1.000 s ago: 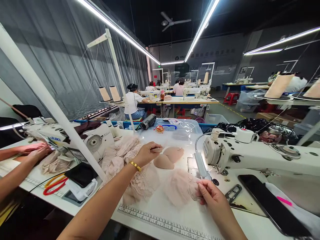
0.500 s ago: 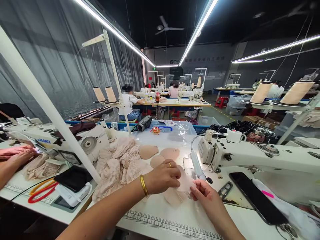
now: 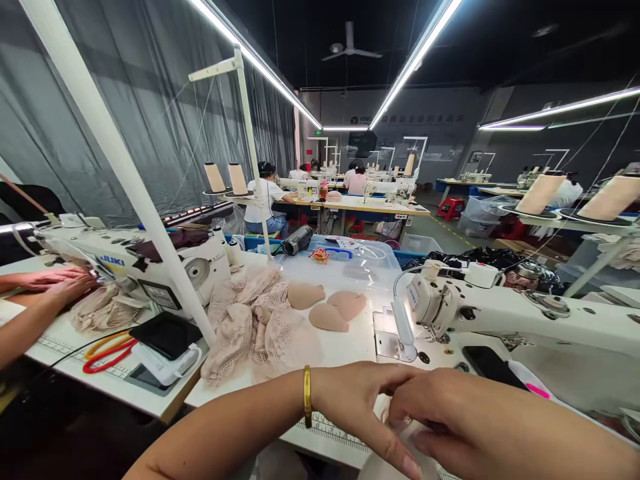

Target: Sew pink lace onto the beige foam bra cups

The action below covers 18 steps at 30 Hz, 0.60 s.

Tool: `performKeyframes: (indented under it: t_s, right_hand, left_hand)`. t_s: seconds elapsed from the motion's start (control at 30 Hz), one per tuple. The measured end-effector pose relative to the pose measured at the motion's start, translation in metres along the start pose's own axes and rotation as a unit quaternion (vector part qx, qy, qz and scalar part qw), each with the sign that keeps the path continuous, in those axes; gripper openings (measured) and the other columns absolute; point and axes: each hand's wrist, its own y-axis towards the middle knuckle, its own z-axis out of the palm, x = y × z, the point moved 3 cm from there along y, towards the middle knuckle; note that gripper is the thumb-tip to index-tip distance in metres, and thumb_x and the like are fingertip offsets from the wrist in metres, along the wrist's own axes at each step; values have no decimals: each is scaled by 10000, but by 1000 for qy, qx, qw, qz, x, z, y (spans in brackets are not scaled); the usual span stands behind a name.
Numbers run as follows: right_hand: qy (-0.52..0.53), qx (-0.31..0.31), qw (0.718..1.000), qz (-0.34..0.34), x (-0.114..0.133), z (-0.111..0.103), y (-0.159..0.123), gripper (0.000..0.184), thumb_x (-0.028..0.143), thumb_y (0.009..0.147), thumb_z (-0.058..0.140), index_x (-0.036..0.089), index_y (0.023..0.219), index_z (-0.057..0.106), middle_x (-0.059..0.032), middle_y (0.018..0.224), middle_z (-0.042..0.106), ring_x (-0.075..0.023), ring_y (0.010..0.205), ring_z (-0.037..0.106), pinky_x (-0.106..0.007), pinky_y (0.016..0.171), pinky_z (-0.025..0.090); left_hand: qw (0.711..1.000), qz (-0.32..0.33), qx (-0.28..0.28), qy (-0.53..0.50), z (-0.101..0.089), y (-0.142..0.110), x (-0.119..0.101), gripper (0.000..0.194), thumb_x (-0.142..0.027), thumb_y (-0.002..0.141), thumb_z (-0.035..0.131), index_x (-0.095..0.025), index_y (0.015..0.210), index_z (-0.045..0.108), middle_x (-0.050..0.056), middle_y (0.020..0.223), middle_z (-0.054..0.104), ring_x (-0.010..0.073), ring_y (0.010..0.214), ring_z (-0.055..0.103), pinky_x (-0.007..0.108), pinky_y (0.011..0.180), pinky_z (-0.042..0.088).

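Note:
My left hand (image 3: 360, 403), with a gold bracelet on its wrist, is low at the table's front edge, thumb stretched down and its other fingers hidden behind my right hand. My right hand (image 3: 450, 410) crosses against it, fingers curled in a pinch on a thin pale cloth piece (image 3: 425, 459), mostly covered by both hands. Beyond them lie several beige cup-shaped pads (image 3: 329, 317), partly overlapping. A heap of beige lace fabric (image 3: 235, 333) is to their left. The sewing machine (image 3: 480, 310) stands right of my hands.
A black phone (image 3: 493, 367) lies by the machine. A ruler strip (image 3: 343, 433) runs along the front edge. On the left, another person's hands (image 3: 65, 283) work at a second sewing machine (image 3: 150, 260). A clear plastic bin (image 3: 367, 267) and thread cones (image 3: 545, 190) stand beyond.
Both hands have come down from above the table to its front edge and now overlap, bringing the pale cloth along. The view has shifted left, so things appear further right.

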Motion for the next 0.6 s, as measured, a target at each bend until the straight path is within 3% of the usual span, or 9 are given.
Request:
performKeyframes:
  t_s: [0.07,0.13,0.23,0.33,0.4,0.47,0.53,0.6]
  right_hand:
    - [2,52,999,17,3,-8,-1,333,117,874,619,377,1010,777,76,1032,792,-171,922,744,-240,748,489]
    - [17,66,997,37,2,-15,-3,396,116,884,589,407,1096,755,79,1094,785,-185,983,738,-267,795,481]
    - [32,44,997,53,-7,-19,-7,367,147,921,567,407,1126,727,77,1096,780,-184,982,733,-274,795,482]
    - [-1,-23,999,46,-23,-12,-5,300,213,954,553,351,1178,697,7,1087,786,-234,957,743,-317,762,509]
    - [-48,-102,994,6,-31,-6,-2,379,172,911,542,316,1237,669,-49,1080,793,-263,889,753,-349,719,531]
    - [-119,-214,968,-55,-33,-2,0,472,74,824,491,296,1202,664,-73,1002,792,-257,776,739,-359,657,539]
    - [-209,-320,919,-99,-32,3,0,486,20,785,447,295,1123,662,-80,942,778,-247,717,712,-359,608,528]
    - [-292,-385,867,-117,-36,16,-1,432,31,862,436,288,1130,657,-94,950,772,-252,743,704,-364,614,525]
  left_hand:
    - [999,7,-1,-42,2,5,3,743,-598,564,959,-196,1121,674,30,1088,681,278,1173,630,455,1140,458]
    - [999,11,-15,-49,1,5,11,598,-580,571,959,-194,864,609,-16,911,616,204,1003,625,388,1050,502]
    - [1000,20,-23,-6,-4,2,25,469,-523,715,889,-203,803,558,-42,786,547,133,800,550,303,873,516]
    - [986,72,-92,116,-15,1,28,321,-425,811,795,-199,780,570,-3,834,576,153,841,561,303,851,500]
    - [951,116,-153,242,-23,1,21,271,-344,844,732,-195,732,537,36,909,611,177,926,588,338,922,494]
    - [901,152,-183,364,-30,2,11,234,-270,900,623,-200,719,492,49,911,632,173,908,593,372,961,484]
    - [839,196,-198,467,-36,2,2,201,-213,934,524,-210,738,479,43,862,639,172,869,576,386,956,478]
    - [763,234,-211,565,-40,-1,1,197,-171,957,486,-218,766,507,27,810,628,175,823,547,376,909,470]
